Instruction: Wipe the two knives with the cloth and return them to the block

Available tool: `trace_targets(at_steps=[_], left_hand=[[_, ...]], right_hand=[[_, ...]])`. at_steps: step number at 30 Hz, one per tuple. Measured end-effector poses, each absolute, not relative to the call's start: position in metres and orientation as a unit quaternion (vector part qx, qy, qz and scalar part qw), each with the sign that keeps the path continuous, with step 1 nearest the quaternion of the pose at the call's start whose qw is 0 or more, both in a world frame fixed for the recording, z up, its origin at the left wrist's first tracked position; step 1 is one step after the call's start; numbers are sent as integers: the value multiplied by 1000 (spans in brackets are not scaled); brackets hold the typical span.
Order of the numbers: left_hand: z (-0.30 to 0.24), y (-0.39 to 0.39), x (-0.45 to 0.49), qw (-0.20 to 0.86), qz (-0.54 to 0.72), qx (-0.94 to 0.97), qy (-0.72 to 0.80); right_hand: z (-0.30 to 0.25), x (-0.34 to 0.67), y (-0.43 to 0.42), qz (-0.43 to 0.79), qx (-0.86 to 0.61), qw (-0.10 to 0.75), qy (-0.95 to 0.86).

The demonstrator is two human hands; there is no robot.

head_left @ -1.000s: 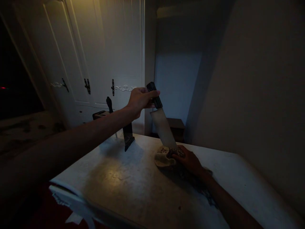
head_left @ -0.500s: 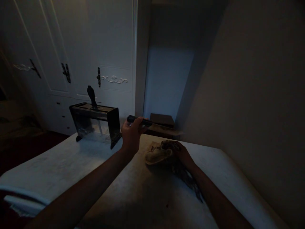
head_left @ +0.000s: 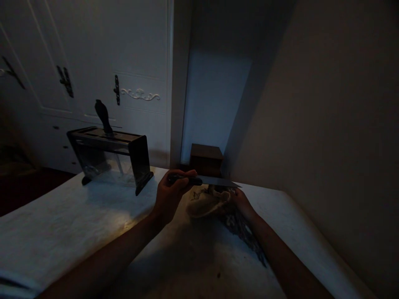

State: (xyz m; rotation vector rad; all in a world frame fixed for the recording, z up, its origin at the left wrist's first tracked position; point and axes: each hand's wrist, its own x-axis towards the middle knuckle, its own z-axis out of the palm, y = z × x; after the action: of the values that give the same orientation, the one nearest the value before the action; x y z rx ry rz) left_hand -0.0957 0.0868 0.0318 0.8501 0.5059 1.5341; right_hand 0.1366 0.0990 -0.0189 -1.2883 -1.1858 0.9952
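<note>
My left hand point(head_left: 170, 193) is wrapped round the black handle of a knife point(head_left: 218, 181). The blade points right, and its tip lies at the fingers of my right hand point(head_left: 243, 203). Those fingers are closed on a bunched cloth point(head_left: 202, 207), beige on one side and dark patterned on the other. A dark patterned tail of it trails over the table toward me. From this angle, whether the blade touches the cloth cannot be made out.
A black knife block point(head_left: 139, 162) with clear sides stands at the left on the pale table point(head_left: 77, 220), one black handle sticking up from it. A brown box-shaped piece point(head_left: 205, 153) is beyond the far edge. White cupboards point(head_left: 140, 50) stand behind, and a wall point(head_left: 327, 104) runs along the right.
My left hand has brought the knife down, so its blade now lies level just over the cloth at my right hand. The view has shifted, moving the knife block left and up.
</note>
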Motion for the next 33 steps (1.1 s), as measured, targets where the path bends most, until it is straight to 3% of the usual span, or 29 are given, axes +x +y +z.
trace_targets(at_steps=[10, 16, 24, 28, 33], left_hand=[[5, 103, -131, 750, 370, 488, 250], [2, 105, -135, 710, 211, 620, 259], [-25, 114, -125, 553, 229, 737, 314], [-25, 104, -120, 470, 296, 757, 344], [-21, 97, -121, 402, 322, 744, 426]], right_hand=[[-21, 136, 94, 437, -541, 565, -444], [-27, 137, 95, 402, -546, 565, -470], [-21, 129, 91, 434, -520, 574, -459], [-18, 125, 90, 448, -512, 588, -436], [-23, 129, 93, 391, -510, 629, -438]])
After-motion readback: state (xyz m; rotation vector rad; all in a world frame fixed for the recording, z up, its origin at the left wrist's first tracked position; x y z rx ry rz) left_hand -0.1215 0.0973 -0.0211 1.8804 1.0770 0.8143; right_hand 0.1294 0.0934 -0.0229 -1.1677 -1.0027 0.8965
